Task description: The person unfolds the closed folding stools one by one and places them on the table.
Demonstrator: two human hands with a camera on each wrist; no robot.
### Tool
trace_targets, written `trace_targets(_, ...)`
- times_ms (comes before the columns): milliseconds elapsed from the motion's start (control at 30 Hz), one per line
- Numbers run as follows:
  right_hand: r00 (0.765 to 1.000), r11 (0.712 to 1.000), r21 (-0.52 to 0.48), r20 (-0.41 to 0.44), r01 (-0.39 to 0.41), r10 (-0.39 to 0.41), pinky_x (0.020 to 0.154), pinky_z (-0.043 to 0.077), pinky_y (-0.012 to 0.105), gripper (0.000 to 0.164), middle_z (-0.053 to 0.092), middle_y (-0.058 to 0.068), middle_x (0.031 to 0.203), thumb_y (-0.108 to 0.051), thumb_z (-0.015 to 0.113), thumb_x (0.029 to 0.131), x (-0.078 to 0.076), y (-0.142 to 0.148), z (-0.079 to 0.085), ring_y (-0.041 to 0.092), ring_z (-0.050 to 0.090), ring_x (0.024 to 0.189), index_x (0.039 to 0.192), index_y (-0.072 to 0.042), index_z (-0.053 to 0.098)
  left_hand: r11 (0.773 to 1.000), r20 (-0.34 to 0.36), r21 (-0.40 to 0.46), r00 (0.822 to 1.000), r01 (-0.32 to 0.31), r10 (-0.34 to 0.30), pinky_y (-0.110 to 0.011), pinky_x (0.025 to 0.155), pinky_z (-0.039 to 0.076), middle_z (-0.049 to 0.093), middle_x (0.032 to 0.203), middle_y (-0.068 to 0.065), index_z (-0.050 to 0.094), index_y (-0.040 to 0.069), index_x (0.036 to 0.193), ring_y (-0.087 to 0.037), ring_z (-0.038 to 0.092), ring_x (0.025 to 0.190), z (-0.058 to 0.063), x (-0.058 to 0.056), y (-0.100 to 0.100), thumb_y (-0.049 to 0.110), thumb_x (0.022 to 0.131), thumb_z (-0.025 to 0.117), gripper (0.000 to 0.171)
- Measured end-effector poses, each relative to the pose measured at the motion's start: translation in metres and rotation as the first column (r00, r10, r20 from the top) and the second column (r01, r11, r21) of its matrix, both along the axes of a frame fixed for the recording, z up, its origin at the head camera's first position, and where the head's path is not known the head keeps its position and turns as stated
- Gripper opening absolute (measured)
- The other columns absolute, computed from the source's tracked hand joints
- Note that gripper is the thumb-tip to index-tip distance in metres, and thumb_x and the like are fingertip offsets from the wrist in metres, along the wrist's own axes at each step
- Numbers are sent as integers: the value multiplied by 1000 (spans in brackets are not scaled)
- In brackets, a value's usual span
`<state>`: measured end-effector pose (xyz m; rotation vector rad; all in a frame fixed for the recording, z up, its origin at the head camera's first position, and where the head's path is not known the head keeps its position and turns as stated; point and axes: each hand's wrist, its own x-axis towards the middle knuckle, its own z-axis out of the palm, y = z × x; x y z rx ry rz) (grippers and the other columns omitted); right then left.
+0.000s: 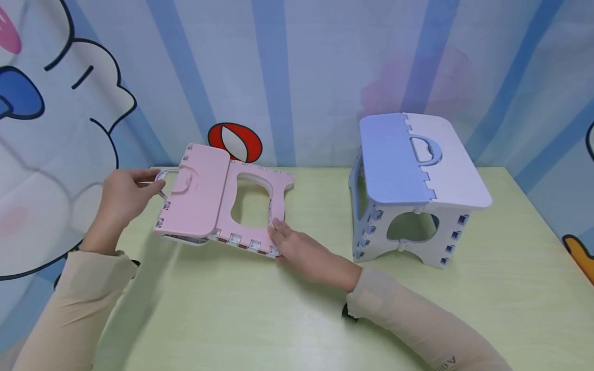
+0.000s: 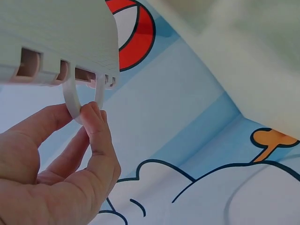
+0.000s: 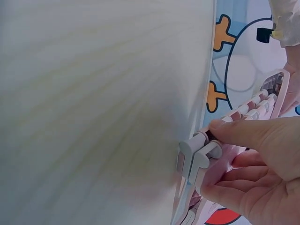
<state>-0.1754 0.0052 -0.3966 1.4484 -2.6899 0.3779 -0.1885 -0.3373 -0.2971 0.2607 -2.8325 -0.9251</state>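
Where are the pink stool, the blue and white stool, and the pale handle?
Pink stool (image 1: 209, 190): head view, on the seat panel.
Blue and white stool (image 1: 410, 184): head view, on the seat's blue half.
Pale handle (image 2: 71, 96): left wrist view, on one side of its loop.

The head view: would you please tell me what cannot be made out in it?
In the head view:
pink stool: underside mostly hidden by upper panels
blue-and-white stool: back hidden behind its seat
right hand: fingers partly hidden by the pink stool
right sleeve: lettering cut off by bottom edge
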Motion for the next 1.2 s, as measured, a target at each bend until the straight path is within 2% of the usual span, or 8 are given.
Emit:
trace_targets(100,1000,1000,-12,14,5,-5,97,50,35,60,38,34,147,-10,72,93,0,1,0,36,41,138,140,14,44,1000,2,3,1000,-1,1,-47,85,52,57,130,-28,55,-3,138,-43,56,115,6,2,3,27,102,57,47)
trace_targets(267,999,999,-45,48,9,-7,96,51,37,60,38,36,147,-9,72,92,0,2,0,39,45,134,140,16,44,1000,-5,-1,1000,0,0,-26,72,49,58,129,-26,56,-2,139,-40,57,112,13,4,6,30,102,58,48)
trace_targets(367,998,998,-53,64,15,-11,96,51,38,60,37,36,147,-8,72,93,1,3,1,40,46,133,141,15,43,1000,-16,2,1000,0,0,-20,66,46,58,128,-25,57,0,139,-39,56,110,16,4,9,31,102,58,48)
trace_targets(700,990,995,-101,139,26,-11,95,52,38,60,33,36,149,-8,69,95,1,8,2,42,54,124,143,14,40,1000,-67,18,998,-6,7,-17,62,43,60,128,-25,56,2,140,-35,58,106,29,6,23,30,101,60,48)
trace_targets(900,992,990,-136,126,22,-5,93,53,37,59,36,36,147,-8,70,94,1,10,1,41,57,120,141,14,42,1000,-97,11,995,9,-8,-18,65,43,62,126,-24,58,1,138,-33,60,107,38,8,30,32,101,59,48)
trace_targets(1200,992,984,-178,129,25,-1,96,51,37,64,36,34,148,-7,70,94,1,14,-3,39,52,127,144,16,37,1000,-152,-20,988,15,-18,-26,52,39,66,115,-25,65,2,131,-26,55,91,48,10,39,34,100,61,45)
